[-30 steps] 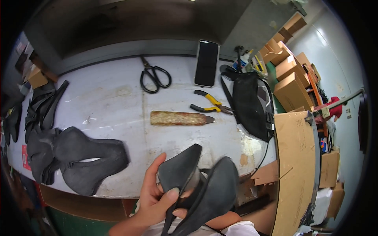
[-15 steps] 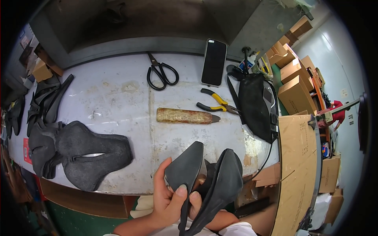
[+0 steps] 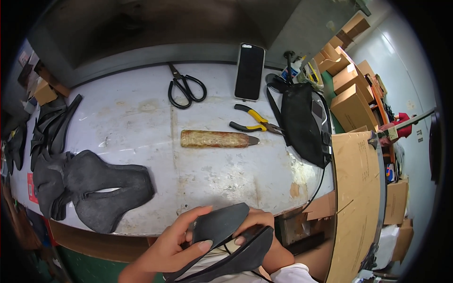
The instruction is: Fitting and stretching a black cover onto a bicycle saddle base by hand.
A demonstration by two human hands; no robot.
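Two black wedge-shaped shoe soles are between my hands at the table's front edge. My left hand (image 3: 181, 243) is closed on the upper sole (image 3: 219, 221), its thumb on the near side and its fingers along the far side. The lower sole (image 3: 245, 257) lies slanted nearer to me, with my right hand (image 3: 259, 224) closed around its far side. My right thumb tip shows in the gap between the two soles. Part of the right hand is hidden behind the lower sole.
More black soles (image 3: 111, 184) lie piled on the left of the white table (image 3: 132, 127). Beyond my hands are a taped-handle knife (image 3: 214, 139), yellow-black pliers (image 3: 257, 121), black-handled scissors (image 3: 186, 89), a phone (image 3: 249, 73) and a black pouch (image 3: 304, 125). Cardboard (image 3: 356, 184) stands at the right.
Both soles have come down and nearer to me, tilting from upright to slanted. My right hand now shows beyond the soles. The view has shifted slightly; the table tools stay put.
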